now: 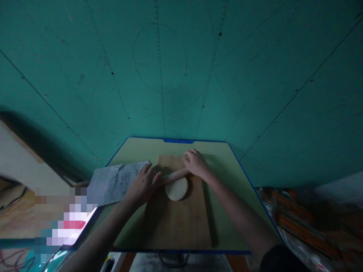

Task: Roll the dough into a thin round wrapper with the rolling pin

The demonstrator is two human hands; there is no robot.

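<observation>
The dough disc lies on the wooden board, with the rolling pin slanted across its far edge. From my remote station, I read the left hand as loosely extended over the pin's left end, and the right hand as curled over the other. In this dim light, I cannot tell whether either set of fingers closes fully around the pin.

I note these risks. Unequal hand pressure could thin the disc on one side. Tacky dough could cling to the pin and lift or tear. Hard pushing could slide the board across the table. A wide left stroke could drag the paper beside it.
</observation>
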